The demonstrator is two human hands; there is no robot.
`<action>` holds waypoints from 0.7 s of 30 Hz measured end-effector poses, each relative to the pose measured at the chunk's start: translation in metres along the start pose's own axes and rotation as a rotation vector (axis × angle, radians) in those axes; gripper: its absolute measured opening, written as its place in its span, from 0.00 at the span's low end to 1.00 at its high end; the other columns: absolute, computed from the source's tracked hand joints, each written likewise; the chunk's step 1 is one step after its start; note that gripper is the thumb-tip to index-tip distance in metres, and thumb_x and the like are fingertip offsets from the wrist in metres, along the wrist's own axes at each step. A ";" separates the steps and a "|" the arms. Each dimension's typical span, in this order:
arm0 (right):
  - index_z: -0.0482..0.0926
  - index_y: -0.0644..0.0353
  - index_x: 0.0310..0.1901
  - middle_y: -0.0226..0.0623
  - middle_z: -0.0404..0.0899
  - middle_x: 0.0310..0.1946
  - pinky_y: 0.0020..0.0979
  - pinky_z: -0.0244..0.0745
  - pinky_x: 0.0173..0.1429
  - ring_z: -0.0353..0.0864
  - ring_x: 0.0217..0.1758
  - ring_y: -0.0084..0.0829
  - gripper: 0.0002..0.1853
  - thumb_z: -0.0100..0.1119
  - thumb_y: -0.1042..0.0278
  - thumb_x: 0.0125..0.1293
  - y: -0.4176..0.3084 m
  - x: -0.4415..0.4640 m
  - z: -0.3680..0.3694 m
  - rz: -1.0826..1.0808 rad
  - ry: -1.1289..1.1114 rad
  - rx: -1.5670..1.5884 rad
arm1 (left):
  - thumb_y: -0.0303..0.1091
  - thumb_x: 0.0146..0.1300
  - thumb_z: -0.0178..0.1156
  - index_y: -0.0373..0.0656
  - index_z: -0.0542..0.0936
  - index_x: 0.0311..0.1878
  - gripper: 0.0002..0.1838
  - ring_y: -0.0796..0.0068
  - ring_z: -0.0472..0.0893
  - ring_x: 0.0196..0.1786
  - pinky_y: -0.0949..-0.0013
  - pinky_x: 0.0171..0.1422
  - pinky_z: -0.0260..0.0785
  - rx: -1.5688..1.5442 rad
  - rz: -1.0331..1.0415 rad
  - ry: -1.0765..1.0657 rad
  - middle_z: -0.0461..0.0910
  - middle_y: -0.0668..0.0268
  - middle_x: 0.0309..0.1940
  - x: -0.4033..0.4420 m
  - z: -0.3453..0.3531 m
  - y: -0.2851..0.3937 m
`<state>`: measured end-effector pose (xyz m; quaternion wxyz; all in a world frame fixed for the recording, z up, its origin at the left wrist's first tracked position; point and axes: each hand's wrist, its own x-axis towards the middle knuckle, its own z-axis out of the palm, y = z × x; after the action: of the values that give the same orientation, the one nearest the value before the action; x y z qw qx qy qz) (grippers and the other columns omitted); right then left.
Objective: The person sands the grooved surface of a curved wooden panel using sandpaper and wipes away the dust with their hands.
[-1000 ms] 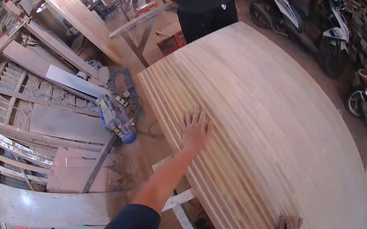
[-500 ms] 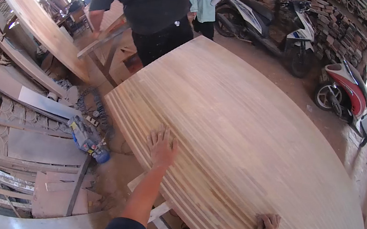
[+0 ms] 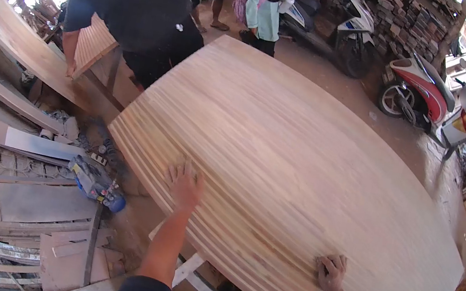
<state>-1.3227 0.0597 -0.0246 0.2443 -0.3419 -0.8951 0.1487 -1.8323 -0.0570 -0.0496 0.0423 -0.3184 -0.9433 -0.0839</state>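
A large pale wooden panel (image 3: 298,149) with long grain lines and a grooved near edge spans the middle of the view. My left hand (image 3: 184,186) lies flat on its grooved left part, fingers spread and holding nothing. Farther right, my right hand (image 3: 331,272) presses on the panel with its fingers curled; whatever may be under them is hidden. Below the near edge, part of a pale support frame (image 3: 188,269) shows.
A person in a dark shirt (image 3: 127,3) stands at the panel's far left end. A blue power tool (image 3: 96,184) lies on the left near stacked boards (image 3: 43,204). A child with a pink bag (image 3: 262,11), a red scooter (image 3: 419,89) and another scooter (image 3: 347,24) are beyond.
The view has shifted, so the panel appears farther left. Both hands stay on the panel, in nearly the same places. The person in the dark shirt has leaned left, and another person's legs show behind.
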 end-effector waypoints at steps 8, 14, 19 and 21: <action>0.87 0.54 0.40 0.33 0.82 0.35 0.43 0.71 0.47 0.77 0.39 0.40 0.10 0.75 0.73 0.57 -0.003 0.011 -0.002 -0.055 -0.131 0.021 | 0.58 0.79 0.45 0.50 0.62 0.83 0.36 0.41 0.55 0.84 0.42 0.88 0.39 0.000 0.032 0.012 0.55 0.59 0.85 0.002 0.004 -0.005; 0.88 0.53 0.42 0.31 0.83 0.35 0.42 0.71 0.48 0.78 0.39 0.38 0.10 0.76 0.70 0.59 -0.041 0.078 0.042 -0.159 -0.167 0.098 | 0.58 0.79 0.45 0.52 0.62 0.83 0.36 0.44 0.54 0.84 0.42 0.88 0.37 -0.033 0.018 0.036 0.56 0.60 0.85 0.003 0.001 -0.005; 0.88 0.52 0.42 0.31 0.84 0.36 0.43 0.72 0.51 0.78 0.43 0.39 0.08 0.74 0.69 0.61 -0.090 0.155 0.111 -0.225 -0.241 0.196 | 0.57 0.78 0.46 0.51 0.64 0.82 0.36 0.44 0.54 0.85 0.41 0.88 0.37 0.000 -0.019 0.039 0.58 0.60 0.84 0.004 0.005 -0.007; 0.88 0.52 0.42 0.32 0.83 0.36 0.44 0.73 0.53 0.78 0.46 0.40 0.06 0.73 0.69 0.63 -0.119 0.192 0.147 -0.253 -0.219 0.212 | 0.56 0.77 0.48 0.51 0.64 0.82 0.35 0.45 0.53 0.85 0.41 0.89 0.36 -0.012 0.015 0.060 0.58 0.60 0.84 0.005 0.004 -0.007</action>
<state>-1.5905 0.0901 -0.0318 0.1969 -0.1810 -0.9315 0.2465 -1.8405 -0.0588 -0.0536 0.0691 -0.3232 -0.9386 -0.0985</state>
